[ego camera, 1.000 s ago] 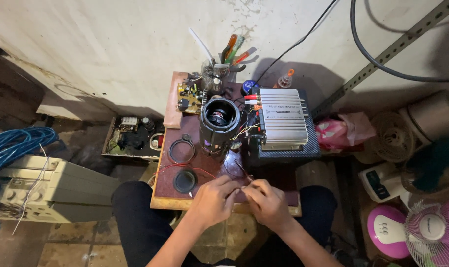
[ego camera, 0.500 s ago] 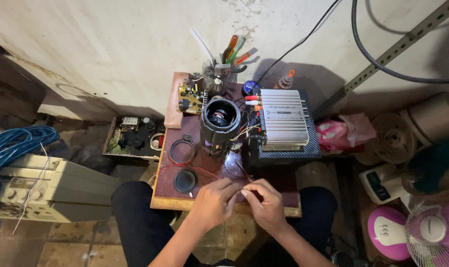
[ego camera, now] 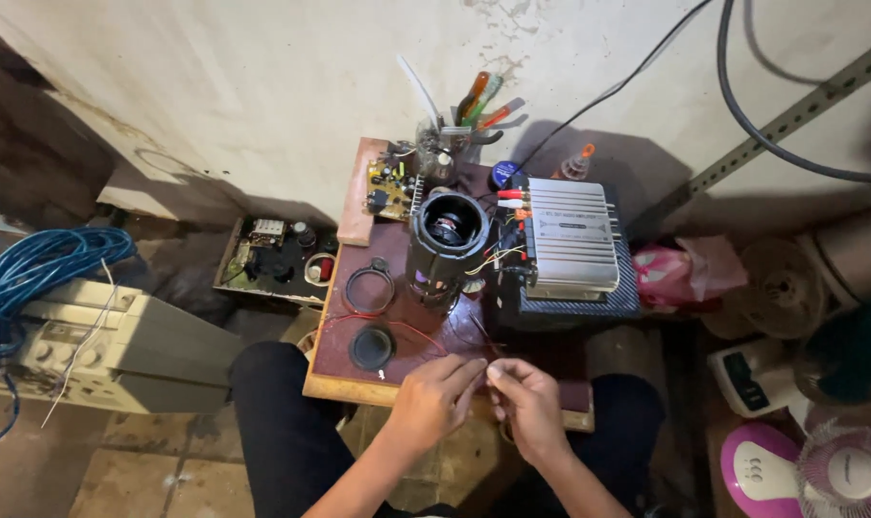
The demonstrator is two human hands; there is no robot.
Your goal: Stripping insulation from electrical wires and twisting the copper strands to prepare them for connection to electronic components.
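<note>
1. At the far left a coil of blue cable lies on the floor beside a beige equipment case.
2. An open chassis of electronic parts sits on the floor between that case and the small wooden work board.
3. On the board's left part lie a black ring and, nearer the person, a small round black speaker driver; a thin red wire runs across the board toward the hands.
4. The left hand comes up from the lower middle, forearm angled to the right, its fingers curled and its fingertips pinched on the wire's end at the board's near edge.
5. Behind the hands a dark cylindrical speaker housing stands upright, open end up, with a green circuit board and a cup of screwdrivers by the wall.
6. The right hand meets the left almost fingertip to fingertip, thumb and forefinger pinched on the same thin wire, the other fingers loosely bent.
7. A ribbed silver amplifier sits to the right of the housing, wires joining the two.
8. At the far right, a pink fan stands on the floor.
</note>
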